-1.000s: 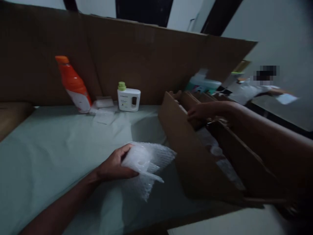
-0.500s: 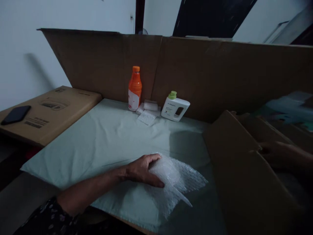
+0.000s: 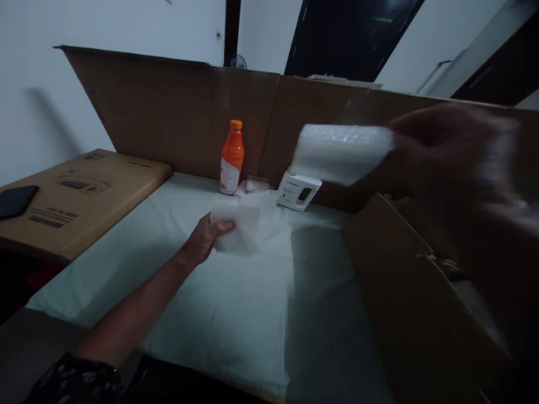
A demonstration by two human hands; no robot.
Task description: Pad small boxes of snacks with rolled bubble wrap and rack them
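Observation:
My left hand [image 3: 209, 237] grips a piece of bubble wrap [image 3: 248, 224], blurred by motion, over the middle of the cloth-covered table [image 3: 236, 314]. Raised at the right, my right hand [image 3: 438, 146] is smeared but closed on the edge of a second, flat bubble wrap piece [image 3: 341, 151]. That piece hides the cap of a white jug [image 3: 290, 191] behind it. An orange bottle [image 3: 233, 157] with a white label stands upright at the back. Beside it lie more small wrap pieces [image 3: 257, 183], partly covered by the wrap in my left hand.
An open cardboard box [image 3: 391, 292] takes up the right side. Tall cardboard panels [image 3: 168, 118] close off the back. On the left a flat carton [image 3: 84, 196] carries a dark phone [image 3: 17, 201]. The table's front edge runs along the bottom.
My left hand has carried its bubble wrap away from me and slightly left. My right hand has come up out of the box, with a bubble wrap piece in it.

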